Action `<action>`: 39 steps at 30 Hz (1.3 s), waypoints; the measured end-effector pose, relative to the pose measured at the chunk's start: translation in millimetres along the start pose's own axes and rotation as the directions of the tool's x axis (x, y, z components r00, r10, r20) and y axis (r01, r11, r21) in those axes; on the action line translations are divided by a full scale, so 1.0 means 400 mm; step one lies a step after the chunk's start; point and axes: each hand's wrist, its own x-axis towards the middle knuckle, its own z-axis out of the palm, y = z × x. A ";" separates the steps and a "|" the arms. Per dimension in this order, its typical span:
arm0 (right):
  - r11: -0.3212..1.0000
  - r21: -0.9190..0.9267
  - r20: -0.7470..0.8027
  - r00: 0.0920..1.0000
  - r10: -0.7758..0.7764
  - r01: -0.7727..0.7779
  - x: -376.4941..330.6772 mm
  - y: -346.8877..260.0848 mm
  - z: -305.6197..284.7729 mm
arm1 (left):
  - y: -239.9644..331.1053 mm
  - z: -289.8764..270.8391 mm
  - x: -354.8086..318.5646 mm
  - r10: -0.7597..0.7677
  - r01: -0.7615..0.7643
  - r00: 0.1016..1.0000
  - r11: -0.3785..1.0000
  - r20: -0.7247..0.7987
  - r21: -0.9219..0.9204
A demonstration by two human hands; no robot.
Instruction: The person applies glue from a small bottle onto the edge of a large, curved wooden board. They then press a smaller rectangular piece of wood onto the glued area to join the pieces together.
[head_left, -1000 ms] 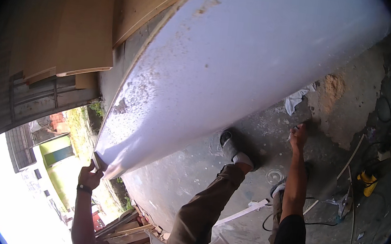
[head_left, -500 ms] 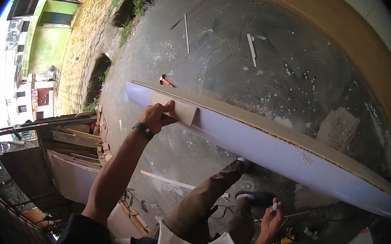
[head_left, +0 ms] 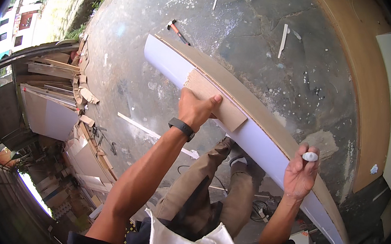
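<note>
A long panel (head_left: 261, 153), white on its near face with a tan board edge on top, slants from upper left to lower right before me. On its white face lies a flat tan rectangular board piece (head_left: 231, 110) with a rough left end. My left hand (head_left: 196, 107), wearing a dark wristband, grips that piece, its thumb over the upper side and its fingers partly hidden. My right hand (head_left: 300, 177) is raised in front of the panel, closed on a small object with a rounded white end (head_left: 310, 157); the rest of it is hidden by the fingers.
A hammer (head_left: 179, 31) lies on the concrete floor beyond the panel. Thin white strips (head_left: 283, 41) lie about the floor. Stacked boards and offcuts (head_left: 49, 106) stand at left. Cables (head_left: 260, 210) lie near my legs. A large brown board (head_left: 353, 67) stretches along the right.
My right hand has risen from low beside my legs to the panel, with the white-ended object still in it. My left hand stays on the board piece. The view has turned and shifted.
</note>
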 end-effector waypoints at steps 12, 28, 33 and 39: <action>0.887 -0.185 0.235 0.858 0.457 -0.422 0.451 0.266 0.162 | 0.016 -0.016 -0.008 0.007 0.001 0.995 0.997 -0.100 0.074; 0.889 -0.445 0.364 0.885 0.290 -0.108 0.488 0.431 0.236 | 0.023 -0.020 -0.023 0.023 -0.013 0.995 0.995 -0.096 0.100; 0.844 -0.536 0.379 0.893 0.243 -0.002 0.490 0.438 0.249 | 0.016 -0.021 -0.019 0.036 -0.021 0.993 0.991 -0.116 0.133; 0.800 -0.593 0.394 0.900 0.188 0.092 0.480 0.443 0.266 | 0.015 -0.021 -0.017 0.053 -0.038 0.993 0.990 -0.109 0.133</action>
